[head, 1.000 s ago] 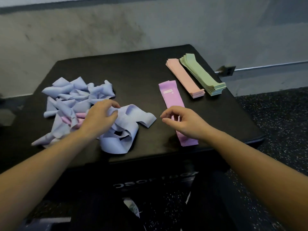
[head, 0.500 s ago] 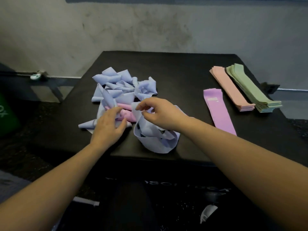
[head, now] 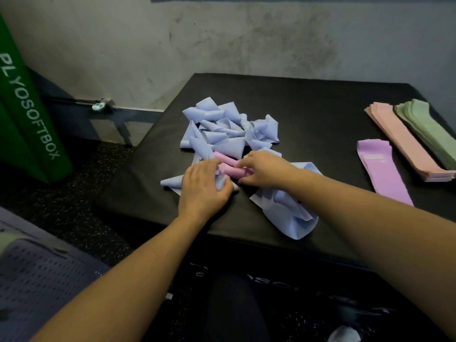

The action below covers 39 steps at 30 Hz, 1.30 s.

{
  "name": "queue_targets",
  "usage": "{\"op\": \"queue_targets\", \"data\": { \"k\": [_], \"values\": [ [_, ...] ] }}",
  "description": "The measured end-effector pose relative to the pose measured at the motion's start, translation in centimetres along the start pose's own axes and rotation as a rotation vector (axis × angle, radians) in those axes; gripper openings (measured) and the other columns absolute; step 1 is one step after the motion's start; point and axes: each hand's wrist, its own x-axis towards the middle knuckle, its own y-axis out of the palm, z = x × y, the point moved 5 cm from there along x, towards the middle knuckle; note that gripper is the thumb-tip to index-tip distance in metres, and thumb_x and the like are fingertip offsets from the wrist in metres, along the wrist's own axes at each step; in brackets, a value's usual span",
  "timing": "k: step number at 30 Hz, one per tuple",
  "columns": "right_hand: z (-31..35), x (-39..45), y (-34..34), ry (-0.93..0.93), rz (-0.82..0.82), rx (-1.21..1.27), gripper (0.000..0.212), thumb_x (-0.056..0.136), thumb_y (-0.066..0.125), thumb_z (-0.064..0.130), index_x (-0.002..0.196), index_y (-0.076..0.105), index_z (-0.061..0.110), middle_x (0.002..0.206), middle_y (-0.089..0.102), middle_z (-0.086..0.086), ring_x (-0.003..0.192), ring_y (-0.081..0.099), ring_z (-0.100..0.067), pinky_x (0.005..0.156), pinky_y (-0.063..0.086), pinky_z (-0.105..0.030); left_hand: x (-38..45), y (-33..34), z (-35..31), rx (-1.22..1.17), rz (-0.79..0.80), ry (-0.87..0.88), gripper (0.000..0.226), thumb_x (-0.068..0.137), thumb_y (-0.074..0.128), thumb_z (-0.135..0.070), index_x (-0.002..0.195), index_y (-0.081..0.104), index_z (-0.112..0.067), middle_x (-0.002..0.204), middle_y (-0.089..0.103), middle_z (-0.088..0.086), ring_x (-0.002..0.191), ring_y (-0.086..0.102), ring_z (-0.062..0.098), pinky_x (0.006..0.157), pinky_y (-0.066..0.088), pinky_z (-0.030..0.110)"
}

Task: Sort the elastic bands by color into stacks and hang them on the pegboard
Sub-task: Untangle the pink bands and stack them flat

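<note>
The pink band lies near the middle of the frame, tangled in the pile of pale blue bands on the black table. Its long axis runs from upper left to lower right, and it looks rolled or folded on itself, not flat. The right hand has its grip pinched on the band's right end, fingers curled round it. The left hand rests just left of it, fingers bent and gathering blue fabric; whether it also pinches the pink band I cannot tell.

These bands should handle as light, soft and limp: they will drape and twist when lifted, and may drag neighbouring blue loops along. Taking the pink one by an end and drawing it out along its length, while the other hand pins the blue pile down, looks the surest way.

Right of the hands, a loose blue band sprawls towards the table's near edge. Further right a purple band lies flat, then a stack of peach bands and a stack of green bands side by side, all running upper left to lower right. A green box lettered PLYOSOFTBOX stands at the far left.
</note>
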Motion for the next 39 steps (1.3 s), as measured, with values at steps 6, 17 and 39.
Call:
{"op": "queue_targets", "data": {
  "k": [6, 17, 39],
  "values": [
    [-1.1, -0.8, -2.2, 0.021, -0.177, 0.161, 0.019, 0.093, 0.064, 0.025, 0.105, 0.076, 0.017, 0.102, 0.061, -0.006, 0.094, 0.056, -0.022, 0.08, 0.047, -0.037, 0.0, 0.2, 0.2, -0.015, 0.049, 0.004, 0.045, 0.082, 0.065, -0.037, 0.123, 0.055, -0.021, 0.11, 0.066, 0.001, 0.103, 0.059, 0.027, 0.099, 0.041, 0.04],
    [-0.2, -5.0, -7.1, 0.209, -0.318, 0.904, 0.012, 0.103, 0.05, 0.021, 0.112, 0.055, 0.015, 0.112, 0.063, -0.007, 0.099, 0.066, -0.018, 0.087, 0.057, -0.038, -0.1, -0.1, -0.4, -0.043, 0.124, 0.001, 0.056, 0.084, 0.068, -0.035, 0.135, 0.05, -0.021, 0.115, 0.066, -0.001, 0.11, 0.057, 0.026, 0.106, 0.041, 0.046],
    [0.7, -15.3, -11.9, 0.292, -0.175, 1.828, 0.036, 0.099, 0.038, 0.023, 0.113, 0.06, -0.001, 0.1, 0.067, -0.016, 0.089, 0.059, -0.028, 0.077, 0.057, -0.038, 3.5, -5.1, -15.4, -0.971, 0.433, -0.344, 0.03, 0.103, 0.049, -0.04, 0.111, 0.061, -0.014, 0.114, 0.065, 0.016, 0.105, 0.065, 0.034, 0.092, 0.057, 0.043]
  ]
}}
